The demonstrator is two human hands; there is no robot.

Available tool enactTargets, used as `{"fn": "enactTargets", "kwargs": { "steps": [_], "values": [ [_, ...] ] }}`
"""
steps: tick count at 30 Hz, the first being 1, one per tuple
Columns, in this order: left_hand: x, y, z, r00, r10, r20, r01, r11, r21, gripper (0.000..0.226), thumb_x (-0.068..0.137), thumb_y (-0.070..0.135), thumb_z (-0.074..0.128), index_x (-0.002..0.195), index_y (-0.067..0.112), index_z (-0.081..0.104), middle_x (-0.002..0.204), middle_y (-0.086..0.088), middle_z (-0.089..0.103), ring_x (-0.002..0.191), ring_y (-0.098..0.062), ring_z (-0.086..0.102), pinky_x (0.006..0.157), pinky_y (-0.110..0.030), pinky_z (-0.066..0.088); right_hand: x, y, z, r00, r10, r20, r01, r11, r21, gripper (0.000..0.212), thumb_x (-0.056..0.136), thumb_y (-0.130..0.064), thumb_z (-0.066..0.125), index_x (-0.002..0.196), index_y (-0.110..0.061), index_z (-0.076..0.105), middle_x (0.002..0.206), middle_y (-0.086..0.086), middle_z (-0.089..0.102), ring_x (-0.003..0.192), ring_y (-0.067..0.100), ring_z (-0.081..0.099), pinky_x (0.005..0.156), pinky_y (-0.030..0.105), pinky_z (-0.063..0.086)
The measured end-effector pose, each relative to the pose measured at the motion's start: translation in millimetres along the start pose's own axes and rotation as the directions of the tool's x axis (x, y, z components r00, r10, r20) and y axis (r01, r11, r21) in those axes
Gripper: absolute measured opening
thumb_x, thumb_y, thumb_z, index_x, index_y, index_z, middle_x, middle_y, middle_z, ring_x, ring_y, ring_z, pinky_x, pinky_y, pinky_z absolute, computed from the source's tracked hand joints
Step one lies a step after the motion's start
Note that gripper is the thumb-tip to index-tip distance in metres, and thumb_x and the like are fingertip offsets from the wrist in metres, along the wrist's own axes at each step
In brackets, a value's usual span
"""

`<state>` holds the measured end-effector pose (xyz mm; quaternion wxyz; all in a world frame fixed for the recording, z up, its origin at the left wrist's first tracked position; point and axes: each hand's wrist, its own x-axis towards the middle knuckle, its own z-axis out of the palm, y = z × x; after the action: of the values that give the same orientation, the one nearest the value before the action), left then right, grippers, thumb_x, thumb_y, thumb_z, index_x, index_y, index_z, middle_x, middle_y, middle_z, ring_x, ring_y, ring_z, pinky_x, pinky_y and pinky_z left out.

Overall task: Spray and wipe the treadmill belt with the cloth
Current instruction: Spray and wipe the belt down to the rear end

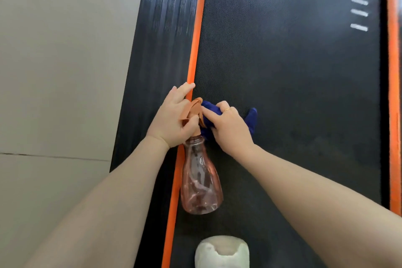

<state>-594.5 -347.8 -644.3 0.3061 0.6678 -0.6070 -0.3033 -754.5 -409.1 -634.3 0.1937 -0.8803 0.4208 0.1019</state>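
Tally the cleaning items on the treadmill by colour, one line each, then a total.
Pink: 1, spray bottle, held by the left hand
Blue: 1, cloth, under the right hand
White: 1, object at the bottom edge
Total: 3

Illumination is even, soft and moderately bright; no hard shadows fall beneath the fingers (185,90). A pale sheen lies on the treadmill belt (293,61) well beyond the fingertips, and streaked glare marks the ribbed side rail (165,6) beyond and left of them. Straight edges bow toward the frame borders. Overall detail is slightly soft.
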Motion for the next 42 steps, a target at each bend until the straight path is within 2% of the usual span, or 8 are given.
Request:
{"fn": "enactTargets", "kwargs": {
  "steps": [4,9,13,18,28,34,37,42],
  "values": [
    [-2,0,4,1.000,-0.001,-0.022,0.002,0.999,0.039,0.048,0.083,0.031,0.035,0.091,-0.004,0.067,0.143,-0.016,0.045,0.135,-0.029,0.038,0.118,-0.035,0.009,-8,-16,10,0.989,0.138,-0.049,-0.135,0.989,0.064,0.047,0.093,-0.019,0.047,0.139,-0.030,0.041,0.116,0.012,0.044,0.093,0.032,0.047,0.074,0.043,0.047],
    [-2,-4,10,0.998,-0.006,-0.055,0.007,1.000,0.019,0.051,0.083,0.032,0.035,0.094,-0.005,0.069,0.144,-0.014,0.044,0.136,-0.031,0.038,0.117,-0.020,0.008,-2,10,-2,0.999,-0.029,-0.022,0.028,0.999,-0.021,0.038,0.092,-0.024,0.049,0.129,-0.028,0.049,0.114,0.009,0.043,0.091,0.029,0.052,0.065,0.035,0.042],
    [-1,-5,12,0.993,0.028,-0.113,-0.023,0.999,0.049,0.052,0.083,0.030,0.036,0.093,-0.008,0.069,0.140,-0.016,0.048,0.132,-0.032,0.042,0.117,-0.020,0.008,27,11,-9,0.934,0.303,-0.188,-0.288,0.952,0.105,0.035,0.094,-0.020,0.043,0.127,-0.030,0.050,0.117,0.011,0.042,0.091,0.036,0.053,0.066,0.034,0.034],
    [0,-3,13,0.989,0.071,-0.128,-0.062,0.995,0.074,0.047,0.084,0.025,0.038,0.079,-0.014,0.063,0.132,-0.023,0.053,0.127,-0.035,0.045,0.115,-0.046,0.020,-15,-3,19,0.992,0.110,-0.063,-0.105,0.991,0.077,0.052,0.090,-0.018,0.049,0.138,-0.036,0.041,0.113,0.011,0.043,0.085,0.033,0.053,0.065,0.035,0.037],
    [-1,2,15,0.982,-0.110,-0.152,0.095,0.990,-0.101,0.062,0.080,0.038,0.033,0.121,0.001,0.061,0.137,-0.006,0.051,0.130,-0.010,0.039,0.118,-0.029,0.018,-6,8,13,0.994,0.034,-0.102,-0.039,0.998,-0.042,0.055,0.093,-0.019,0.046,0.143,-0.037,0.031,0.117,0.012,0.042,0.089,0.029,0.051,0.057,0.031,0.032],
    [-44,33,6,0.896,-0.439,-0.060,0.231,0.577,-0.783,0.044,0.078,0.029,0.039,0.116,0.027,0.062,0.116,0.001,0.069,0.114,-0.011,0.060,0.099,-0.024,0.043,44,10,-7,0.938,0.296,-0.181,-0.288,0.955,0.069,0.045,0.094,-0.016,0.040,0.133,-0.038,0.043,0.125,0.011,0.037,0.097,0.033,0.050,0.063,0.035,0.034],
    [-51,41,-1,0.830,-0.555,0.045,0.280,0.346,-0.896,0.051,0.080,0.033,0.033,0.123,0.020,0.057,0.109,-0.011,0.071,0.095,-0.028,0.070,0.082,-0.031,0.055,29,-6,0,0.992,0.088,-0.094,-0.085,0.996,0.027,0.046,0.092,-0.018,0.045,0.135,-0.035,0.043,0.121,0.011,0.040,0.093,0.034,0.053,0.063,0.034,0.035],
    [-42,57,-1,0.802,-0.597,0.029,0.340,0.417,-0.843,0.046,0.084,0.036,0.030,0.118,0.028,0.060,0.100,-0.006,0.074,0.063,-0.022,0.067,0.063,-0.024,0.053,-3,5,-3,0.957,-0.285,0.048,0.287,0.956,-0.056,0.053,0.089,-0.023,0.054,0.137,-0.037,0.039,0.111,0.010,0.044,0.088,0.031,0.055,0.057,0.032,0.036]
  ]
}}
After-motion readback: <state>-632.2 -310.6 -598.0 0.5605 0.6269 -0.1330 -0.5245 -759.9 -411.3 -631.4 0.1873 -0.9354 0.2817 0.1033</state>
